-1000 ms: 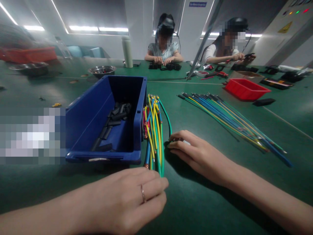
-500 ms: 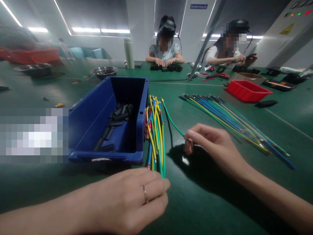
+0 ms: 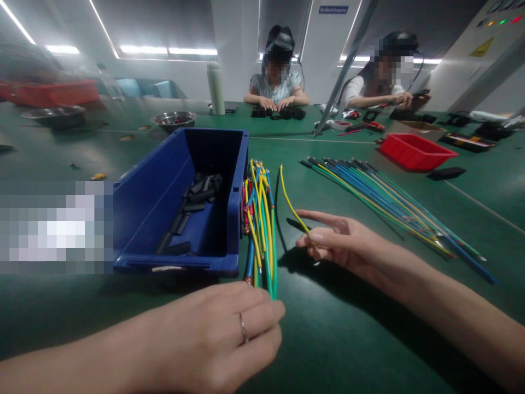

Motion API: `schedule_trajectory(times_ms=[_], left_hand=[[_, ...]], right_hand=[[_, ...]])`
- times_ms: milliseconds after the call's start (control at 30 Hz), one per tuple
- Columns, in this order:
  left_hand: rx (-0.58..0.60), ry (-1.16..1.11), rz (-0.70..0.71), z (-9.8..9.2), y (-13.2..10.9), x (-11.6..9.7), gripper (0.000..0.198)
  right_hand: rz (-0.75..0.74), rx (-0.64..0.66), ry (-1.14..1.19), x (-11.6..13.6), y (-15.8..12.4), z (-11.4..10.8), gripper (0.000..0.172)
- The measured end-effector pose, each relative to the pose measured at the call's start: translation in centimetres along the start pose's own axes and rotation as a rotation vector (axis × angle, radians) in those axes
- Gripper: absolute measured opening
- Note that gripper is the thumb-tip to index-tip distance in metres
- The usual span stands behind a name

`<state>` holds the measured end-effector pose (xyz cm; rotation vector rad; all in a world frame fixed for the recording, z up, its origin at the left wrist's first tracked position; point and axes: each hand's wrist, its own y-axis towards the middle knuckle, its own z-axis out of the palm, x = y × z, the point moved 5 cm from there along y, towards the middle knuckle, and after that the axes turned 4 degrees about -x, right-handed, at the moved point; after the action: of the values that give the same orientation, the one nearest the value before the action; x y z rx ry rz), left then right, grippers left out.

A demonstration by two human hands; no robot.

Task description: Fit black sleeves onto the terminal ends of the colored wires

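Observation:
My right hand point(image 3: 338, 235) pinches a thin yellow wire point(image 3: 290, 200) between thumb and fingers, its free end pointing up and away. The index finger is stretched out, and a short black tube point(image 3: 296, 223) shows under it, partly hidden by the hand. My left hand point(image 3: 246, 328), with a ring on one finger, is closed over the near ends of a bundle of wires point(image 3: 262, 219). These are yellow, green and blue with metal-tipped ends; their near ends are hidden under the fingers. A blue bin point(image 3: 176, 264) beside the bundle contains several black tube pieces point(image 3: 200, 191).
Wires with black sleeved ends point(image 3: 381, 202) lie fanned out at the right. Behind them stands a red tray point(image 3: 416, 153). Metal bowls point(image 3: 174, 121) and a pale green bottle point(image 3: 216, 90) are farther back. Two people sit across the green table point(image 3: 283, 148).
The wire in my right hand has turned from its green side to yellow, its far end shifting slightly right. My right index finger has straightened, and the black tube shows beneath. My left hand stays put.

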<state>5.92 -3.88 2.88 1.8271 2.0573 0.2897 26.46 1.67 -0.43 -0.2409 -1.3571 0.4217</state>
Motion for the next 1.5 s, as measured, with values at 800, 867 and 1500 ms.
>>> schedule_trajectory(times_ms=[800, 867, 1500], left_hand=[[-0.182, -0.032, -0.056, -1.2, -0.5, 0.1, 0.035], [-0.233, -0.07, -0.156, -1.6, -0.9, 0.5, 0.028], [-0.376, -0.799, -0.828, -0.5, -2.5, 2.3, 0.052]], right_hand=[[-0.61, 0.151, -0.85, 1.7, -2.9, 3.0, 0.019], [-0.66, 0.176, -0.935, 1.7, -3.2, 3.4, 0.019], [-1.367, 0.005, -1.539, 3.7, -5.3, 3.4, 0.023]])
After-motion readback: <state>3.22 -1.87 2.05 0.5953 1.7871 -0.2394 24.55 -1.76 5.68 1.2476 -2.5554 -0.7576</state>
